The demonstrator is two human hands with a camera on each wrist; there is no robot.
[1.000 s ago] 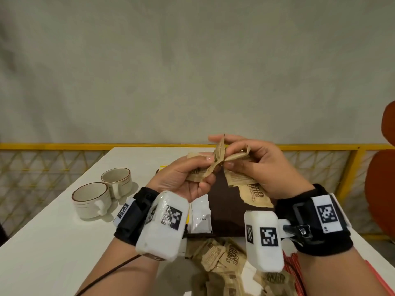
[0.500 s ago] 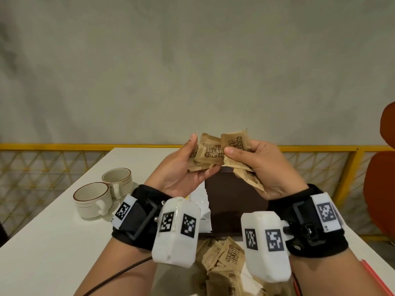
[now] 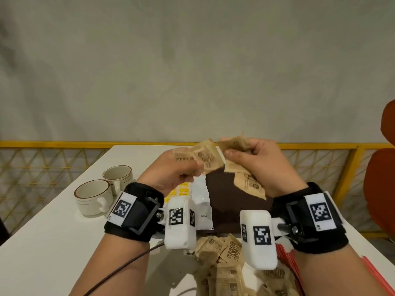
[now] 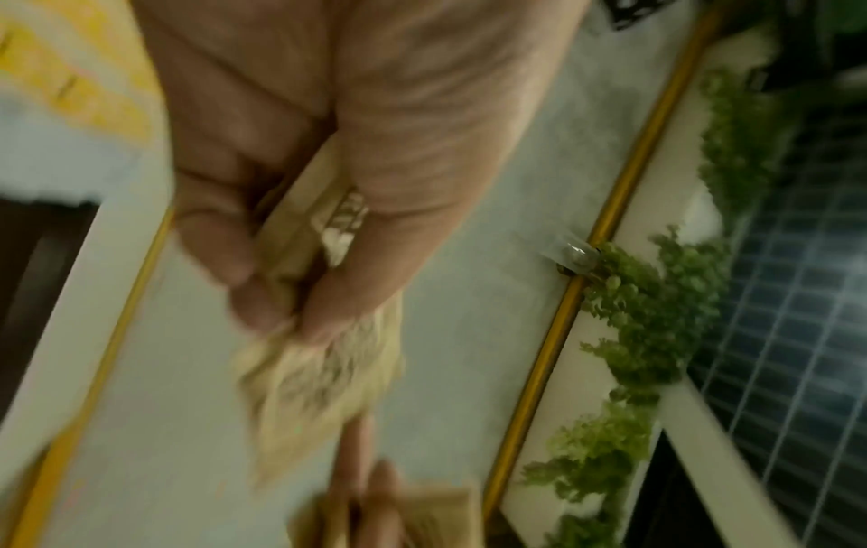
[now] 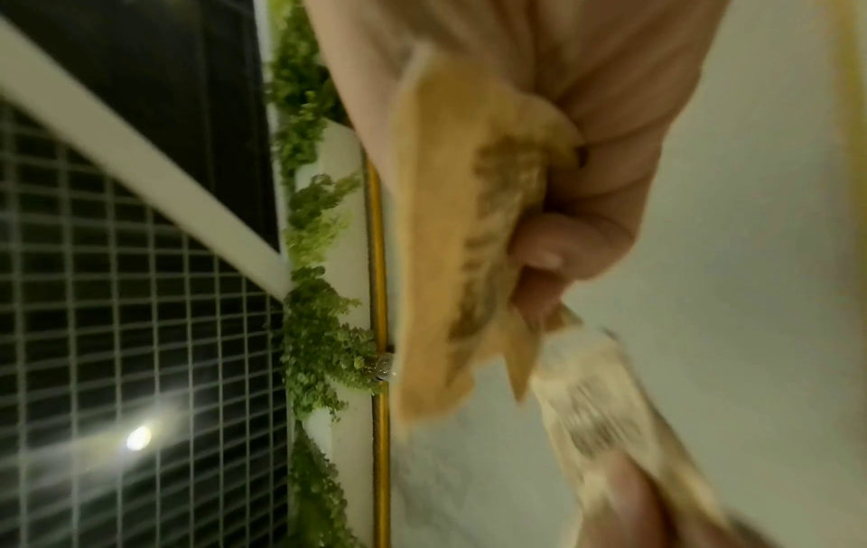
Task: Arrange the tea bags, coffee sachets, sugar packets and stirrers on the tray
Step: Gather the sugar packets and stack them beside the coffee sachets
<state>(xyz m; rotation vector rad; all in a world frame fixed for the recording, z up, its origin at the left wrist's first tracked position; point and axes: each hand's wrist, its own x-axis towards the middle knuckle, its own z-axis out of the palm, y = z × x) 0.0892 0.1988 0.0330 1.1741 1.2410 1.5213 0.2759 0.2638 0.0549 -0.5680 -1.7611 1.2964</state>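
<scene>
Both hands are raised above the dark brown tray (image 3: 220, 201), each holding brown sugar packets. My left hand (image 3: 177, 171) pinches a small fan of packets (image 3: 205, 155), blurred in the left wrist view (image 4: 309, 378). My right hand (image 3: 256, 161) grips several more packets (image 3: 245, 182), one hanging down below the palm; they show blurred in the right wrist view (image 5: 460, 237). On the tray lie white coffee sachets (image 3: 202, 201) and yellow packets (image 3: 180, 191). A loose pile of brown sugar packets (image 3: 222, 253) sits on the table in front of the tray.
Two cream cups (image 3: 94, 196) stand on the white table (image 3: 47, 231) at the left. Red stirrers (image 3: 286, 259) lie at the near right, partly hidden by my right wrist. A yellow railing (image 3: 64, 144) runs behind the table, an orange chair (image 3: 382, 184) at the right.
The packets held together between both hands have been split: my left hand drew its share to the left and down, my right hand keeps the others. The hands are slightly further apart.
</scene>
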